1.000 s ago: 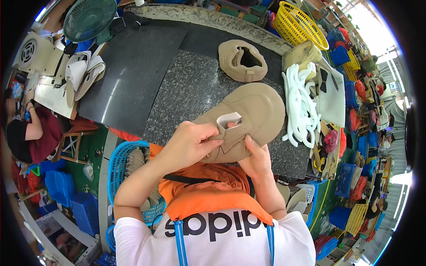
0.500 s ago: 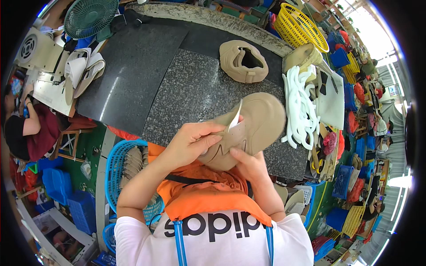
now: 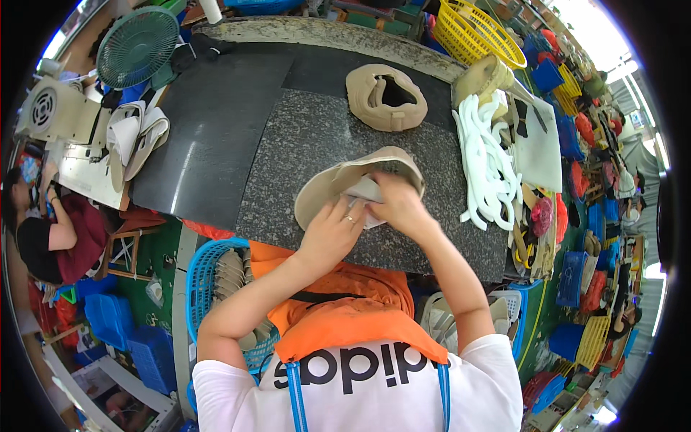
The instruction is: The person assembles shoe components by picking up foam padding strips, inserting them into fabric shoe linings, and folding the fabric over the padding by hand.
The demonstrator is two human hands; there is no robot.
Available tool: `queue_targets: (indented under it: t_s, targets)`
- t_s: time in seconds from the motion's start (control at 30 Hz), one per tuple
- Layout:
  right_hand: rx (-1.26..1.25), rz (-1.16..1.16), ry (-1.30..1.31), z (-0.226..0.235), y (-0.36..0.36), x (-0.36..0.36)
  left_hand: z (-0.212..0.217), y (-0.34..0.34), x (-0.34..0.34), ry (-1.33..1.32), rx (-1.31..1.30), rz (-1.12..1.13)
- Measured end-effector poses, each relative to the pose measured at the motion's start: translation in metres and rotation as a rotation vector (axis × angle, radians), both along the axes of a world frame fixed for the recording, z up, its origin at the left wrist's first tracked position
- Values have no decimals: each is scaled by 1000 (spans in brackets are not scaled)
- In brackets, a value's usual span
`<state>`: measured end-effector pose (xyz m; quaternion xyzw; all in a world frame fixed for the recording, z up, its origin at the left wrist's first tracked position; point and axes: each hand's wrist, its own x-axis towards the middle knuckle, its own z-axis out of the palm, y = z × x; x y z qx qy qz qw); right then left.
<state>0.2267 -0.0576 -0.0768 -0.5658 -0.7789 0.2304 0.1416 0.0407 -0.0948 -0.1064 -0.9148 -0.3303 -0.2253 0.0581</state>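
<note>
ok so the tan shell-shaped piece is up in both hands, on the wearer's side of the other tan piece and a little left of it. Hollow side faces the wearer, and there's a white flap showing inside. Can't really tell if its lower edge touches the bench or hangs just above.

Hands: the left hand (the one with a ring) is grasping the near edge, fingers right up against the white flap. The right hand has its fingers curled into the hollow, holding the piece from the other side. Fingertips are partly hidden, so no idea exactly who's pinching what in there.

That other tan piece sits alone on the bench, opening up. Going by it: right and a bit toward the wearer, a tangle of white strips; beyond that to the right, a pale sheet. Past it and off to the right, a yellow basket. Way left of it, some pale folded pieces, plus a green fan. Left and well toward the wearer, below the bench edge, a blue basket with stacked tan parts.
</note>
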Motion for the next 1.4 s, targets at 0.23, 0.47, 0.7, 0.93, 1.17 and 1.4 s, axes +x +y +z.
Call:
queue_targets:
  t_s: [0.23, 0.47, 0.7, 0.93, 1.17, 1.4]
  targets:
    - [413, -223, 395, -43, -19, 7, 6, 19, 1, -44, -346, -56]
    - [-6, -463, 439, -11, -18, 3, 12, 34, -6, -423, -542, 94]
    - [329, 80, 123, -18, -42, -4, 18, 57, -10, -178, -354, -110]
    - [344, -100, 176, -13, -43, 12, 2, 50, -34, 102, -172, -195]
    - [332, 117, 148, -25, -46, 24, 35, 40, 1, 211, -550, -201]
    - [286, 203, 242, -30, -50, 44, 7, 31, 8, 106, -608, -266]
